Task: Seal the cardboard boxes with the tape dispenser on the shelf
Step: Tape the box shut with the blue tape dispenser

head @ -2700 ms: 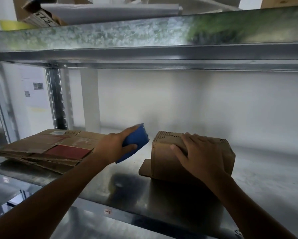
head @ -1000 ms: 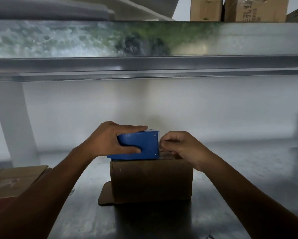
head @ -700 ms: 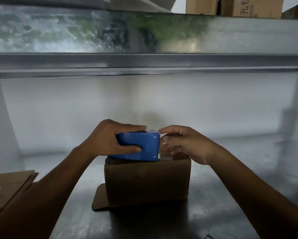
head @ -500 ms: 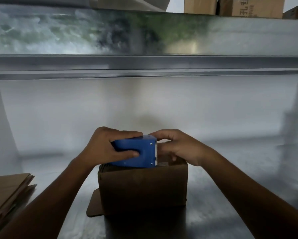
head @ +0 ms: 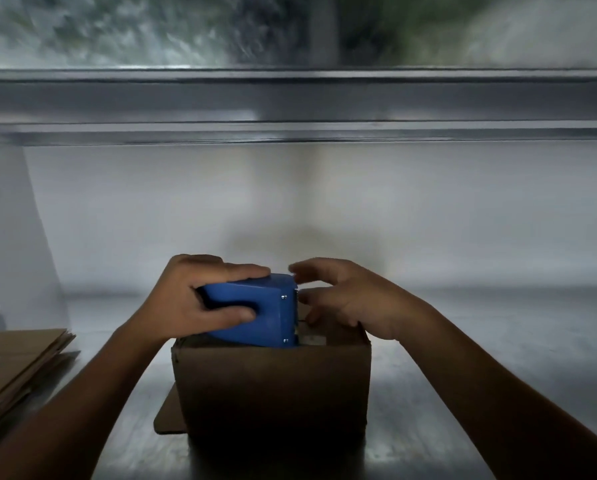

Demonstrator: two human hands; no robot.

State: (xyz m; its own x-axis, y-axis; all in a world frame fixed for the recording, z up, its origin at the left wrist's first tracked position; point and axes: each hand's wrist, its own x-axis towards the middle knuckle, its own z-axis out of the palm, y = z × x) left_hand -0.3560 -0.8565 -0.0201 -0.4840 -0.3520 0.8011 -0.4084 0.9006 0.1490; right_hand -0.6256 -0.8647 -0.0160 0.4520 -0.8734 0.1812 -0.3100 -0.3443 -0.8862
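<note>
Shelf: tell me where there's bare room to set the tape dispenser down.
Widest bare patch: shelf right of the cardboard box, out to the frame edge. A narrower strip lies between the box and the flattened cardboard stack. Box top is crowded: left hand, tape dispenser, right hand.

Far left there's a stack of flattened cardboard [head: 16,362] lying flat, edges a bit fanned out. Behind it a white post [head: 16,237] leans up to a grey metal beam [head: 290,102] running across overhead. Plain white wall [head: 428,216] at the back, pretty dim.
</note>
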